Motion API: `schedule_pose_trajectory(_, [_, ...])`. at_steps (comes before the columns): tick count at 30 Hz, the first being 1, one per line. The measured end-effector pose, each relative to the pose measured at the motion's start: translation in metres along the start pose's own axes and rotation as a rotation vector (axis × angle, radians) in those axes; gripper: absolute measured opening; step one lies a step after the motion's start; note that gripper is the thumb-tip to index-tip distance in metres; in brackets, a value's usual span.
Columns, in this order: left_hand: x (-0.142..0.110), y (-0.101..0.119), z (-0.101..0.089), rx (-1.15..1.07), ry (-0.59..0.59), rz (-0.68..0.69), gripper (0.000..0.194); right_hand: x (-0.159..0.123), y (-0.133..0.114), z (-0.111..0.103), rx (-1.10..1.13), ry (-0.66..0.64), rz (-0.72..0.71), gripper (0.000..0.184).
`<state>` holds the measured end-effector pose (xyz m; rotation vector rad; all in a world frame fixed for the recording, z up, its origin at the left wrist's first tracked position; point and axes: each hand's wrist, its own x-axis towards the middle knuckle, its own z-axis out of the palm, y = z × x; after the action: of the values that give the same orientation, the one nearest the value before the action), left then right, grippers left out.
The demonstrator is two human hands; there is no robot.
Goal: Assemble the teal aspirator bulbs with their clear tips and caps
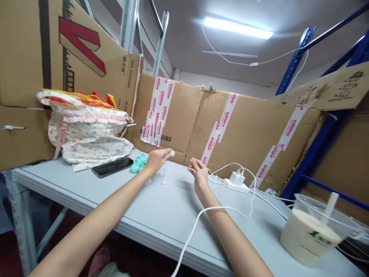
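Note:
My left hand (157, 158) is raised over the grey table (121, 200), fingers pinched on a small white object at their tips. My right hand (198, 172) is closed in a pinch on the end of a white cable (201, 215) that runs under my forearm and off the table's front edge. Between the hands a small white piece (163, 177) lies on the table. Several small teal items (138, 162) sit just left of my left hand.
A black phone (112, 167) lies beside a floral fabric bag (89, 134) at the back left. A white charger and power strip (236, 181) sit at the back. A lidded drink cup with a straw (309, 231) stands front right. Taped cardboard walls (245, 127) enclose the table.

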<state>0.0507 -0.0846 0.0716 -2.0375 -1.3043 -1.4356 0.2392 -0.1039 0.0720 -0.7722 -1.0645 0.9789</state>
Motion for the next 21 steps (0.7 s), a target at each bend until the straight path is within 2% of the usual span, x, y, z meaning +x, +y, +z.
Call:
schedule_pose_trajectory(3, [0.011,-0.025,-0.015,0.0,0.179,-0.26,0.03,0.006,0.004,0.013,-0.173,-0.091,-0.047,0.033])
schedule_pose_trajectory(6, [0.014,-0.041,-0.023,-0.015,0.258,-0.426,0.032,0.009,0.012,0.035,-0.535,-0.213,-0.231,0.021])
schedule_pose_trajectory(9, [0.013,-0.044,-0.021,-0.057,0.16,-0.497,0.032,0.01,0.02,0.057,-1.057,-0.353,-0.422,0.006])
schedule_pose_trajectory(12, [0.012,-0.04,-0.017,-0.059,0.03,-0.526,0.032,0.011,0.031,0.072,-1.44,-0.453,-0.386,0.005])
schedule_pose_trajectory(15, [0.012,-0.038,-0.015,0.011,-0.012,-0.491,0.029,0.008,0.043,0.077,-1.552,-0.438,-0.417,0.011])
schedule_pose_trajectory(18, [0.012,-0.038,-0.014,0.056,-0.042,-0.457,0.027,0.002,0.052,0.076,-1.533,-0.411,-0.49,0.016])
schedule_pose_trajectory(21, [0.012,-0.038,-0.014,0.055,-0.052,-0.458,0.026,-0.003,0.058,0.075,-1.528,-0.43,-0.499,0.018])
